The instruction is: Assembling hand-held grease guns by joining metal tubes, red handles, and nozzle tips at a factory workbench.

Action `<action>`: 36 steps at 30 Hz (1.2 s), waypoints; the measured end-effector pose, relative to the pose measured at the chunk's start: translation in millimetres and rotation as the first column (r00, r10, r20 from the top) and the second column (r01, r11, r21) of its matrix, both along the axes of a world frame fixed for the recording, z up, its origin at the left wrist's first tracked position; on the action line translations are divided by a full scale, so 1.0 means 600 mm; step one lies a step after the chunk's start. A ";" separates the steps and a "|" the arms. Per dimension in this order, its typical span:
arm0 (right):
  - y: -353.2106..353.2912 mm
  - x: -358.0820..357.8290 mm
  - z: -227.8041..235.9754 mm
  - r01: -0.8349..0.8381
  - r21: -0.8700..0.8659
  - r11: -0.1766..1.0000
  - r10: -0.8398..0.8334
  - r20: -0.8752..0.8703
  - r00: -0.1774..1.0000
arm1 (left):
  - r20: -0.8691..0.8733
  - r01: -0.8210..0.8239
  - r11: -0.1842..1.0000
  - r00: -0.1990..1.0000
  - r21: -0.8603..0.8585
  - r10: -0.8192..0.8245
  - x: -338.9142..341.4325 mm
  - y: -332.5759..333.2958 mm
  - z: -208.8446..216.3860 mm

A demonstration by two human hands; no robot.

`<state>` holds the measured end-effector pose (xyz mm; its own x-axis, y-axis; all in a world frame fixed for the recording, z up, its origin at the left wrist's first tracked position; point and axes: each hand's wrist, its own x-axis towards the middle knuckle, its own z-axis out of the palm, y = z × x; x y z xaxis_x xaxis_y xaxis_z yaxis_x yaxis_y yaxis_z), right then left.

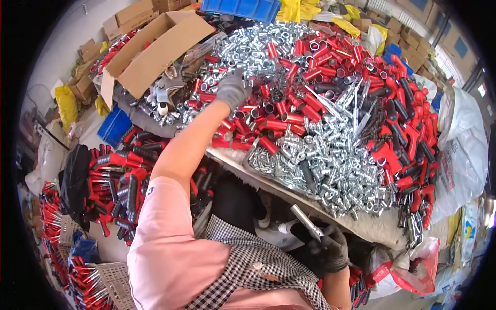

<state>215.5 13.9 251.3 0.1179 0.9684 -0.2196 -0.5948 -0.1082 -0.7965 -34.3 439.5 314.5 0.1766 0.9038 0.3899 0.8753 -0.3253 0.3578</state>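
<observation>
My left hand (234,91), in a grey glove, reaches to the far side of the heap. Its fingers are curled at the border between red tubes (268,126) and silver metal collars (258,44); what they grip, if anything, is hidden. Close to my body, my right hand (333,250), in a dark grey glove, is closed around a silver metal tube (307,221). The tube slants up and to the left out of the fist. Small silver fittings (330,165) lie piled on the near part of the table, with a tangle of dark springs (279,89) behind them.
Red-and-black handles (408,124) are heaped at the right, and more handles (129,178) below the table's left side. An opened cardboard box (160,54) stands far left. A blue bin (243,9) sits at the back. White plastic sacks (462,150) flank the right edge.
</observation>
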 end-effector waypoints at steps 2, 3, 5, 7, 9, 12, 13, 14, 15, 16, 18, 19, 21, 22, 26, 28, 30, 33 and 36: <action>-0.006 0.011 -0.037 -0.120 -0.030 0.992 0.112 -0.189 0.976 | 0.037 0.075 0.996 0.997 -0.048 -0.073 0.005 0.088 -0.001; -0.001 0.003 -0.029 -0.105 -0.096 0.990 0.101 -0.044 0.994 | 0.036 0.091 0.980 0.996 -0.177 -0.086 0.024 0.119 0.015; 0.023 -0.022 0.011 -0.187 -0.116 0.975 0.194 0.050 0.980 | -0.308 0.231 0.969 0.918 -0.093 -0.248 -0.029 0.250 -0.035; 0.031 -0.023 0.009 -0.197 -0.096 0.976 0.193 -0.054 0.980 | -0.427 0.174 0.955 0.865 -0.238 -0.264 -0.017 0.300 -0.058; 0.028 -0.022 0.006 -0.143 -0.082 0.986 0.129 -0.152 0.980 | -0.503 0.189 0.923 0.792 -0.336 -0.345 0.056 0.283 -0.029; 0.023 -0.027 0.013 -0.039 -0.067 0.997 0.040 0.012 0.999 | -0.180 0.159 0.955 0.962 -0.249 -0.207 0.063 0.232 0.014; 0.021 -0.027 0.017 -0.053 -0.065 0.996 0.050 -0.052 0.997 | -0.213 0.135 0.974 0.962 -0.181 -0.173 0.051 0.216 0.028; 0.020 -0.028 0.020 -0.060 -0.064 0.996 0.052 -0.117 0.992 | -0.244 0.119 0.987 0.959 -0.113 -0.143 0.046 0.196 0.046; 0.016 -0.028 0.025 -0.059 -0.064 0.996 0.052 -0.116 0.992 | -0.247 0.105 0.987 0.960 -0.122 -0.133 0.046 0.183 0.057; 0.013 -0.030 0.029 -0.047 -0.098 0.994 0.040 -0.073 0.996 | -0.247 0.103 0.987 0.960 -0.123 -0.131 0.043 0.162 0.068; 0.010 -0.029 0.032 -0.024 -0.130 0.991 0.020 -0.035 0.999 | -0.209 0.012 1.000 0.978 -0.005 -0.013 0.047 0.127 0.083; 0.008 -0.022 0.028 -0.035 -0.151 0.988 0.041 0.035 0.999 | -0.146 -0.028 0.998 0.989 0.051 0.035 0.044 0.126 0.078; 0.014 -0.040 0.006 0.057 0.041 0.997 -0.070 0.442 0.895 | -0.110 0.054 0.993 0.993 0.104 -0.042 0.032 0.119 0.071; 0.012 -0.027 -0.011 0.056 0.052 0.997 -0.074 0.451 0.890 | -0.141 0.162 0.964 0.981 0.210 -0.134 0.034 0.094 0.069; 0.006 0.009 0.009 0.099 0.021 0.995 -0.094 0.550 0.830 | 0.005 0.453 0.891 0.891 -0.030 -0.453 0.019 -0.103 0.102; 0.003 0.026 0.012 0.040 0.169 0.985 -0.162 0.810 0.563 | 0.049 0.578 0.791 0.812 -0.200 -0.582 0.019 -0.203 0.088; 0.004 0.025 0.035 0.038 0.173 0.984 -0.168 0.844 0.509 | -0.002 0.880 0.474 0.474 -0.026 -0.881 0.007 -0.244 0.018; 0.002 0.009 0.026 0.080 0.116 0.990 -0.141 0.851 0.506 | 0.040 0.948 0.305 0.309 -0.088 -0.950 0.019 -0.336 -0.013; 0.004 0.004 0.023 -0.098 0.304 0.948 -0.210 0.823 0.528 | 0.340 0.970 0.191 0.232 -0.150 -0.911 0.037 -0.377 -0.030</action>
<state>217.9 16.0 265.0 0.1527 0.9459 0.2862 0.3682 0.2143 -0.9047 -12.3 213.2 296.4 0.9457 0.1539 0.2861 -0.0866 -0.7294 0.6785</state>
